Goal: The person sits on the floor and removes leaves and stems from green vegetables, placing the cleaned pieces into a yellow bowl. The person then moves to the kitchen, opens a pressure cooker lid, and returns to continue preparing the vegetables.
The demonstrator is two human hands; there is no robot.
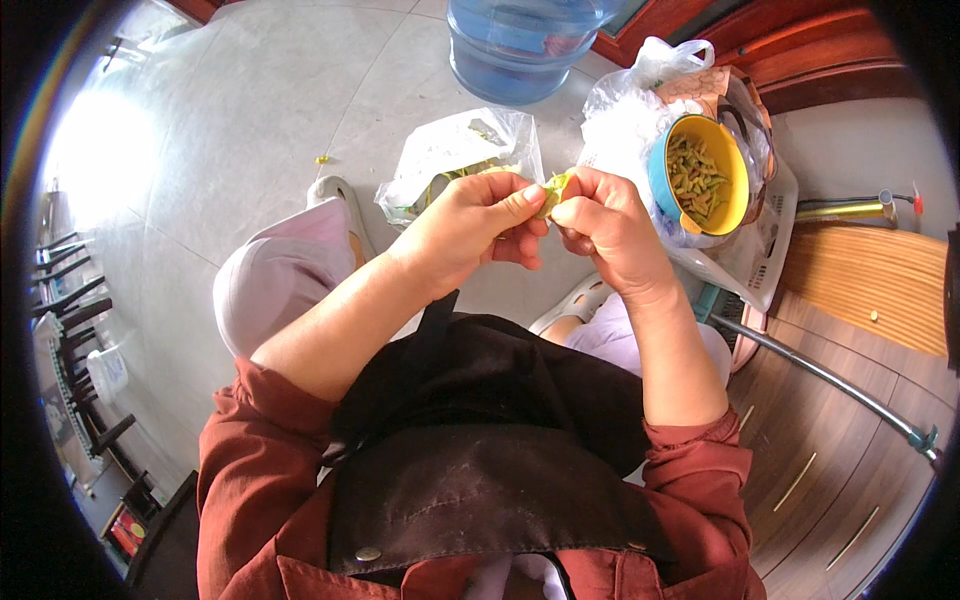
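A small green leafy piece of vegetable (555,192) is pinched between both hands, in front of my body. My left hand (487,217) grips it from the left between thumb and forefinger. From the right, my right hand (604,217) pinches the same piece. Just beyond my left hand lies an open clear plastic bag (450,142) with green stems and leaves inside. To the right of my right hand, a blue bowl with a yellow inside (731,184) holds many yellow-green pieces (694,176), perhaps pods or buds.
A large blue water bottle (517,56) stands on the tiled floor ahead. Plastic bags (630,105) and a white plastic basket (776,247) are around the bowl. A metal pole (825,367) crosses the lower right, beside wooden drawers (817,427). A dark rack is at far left.
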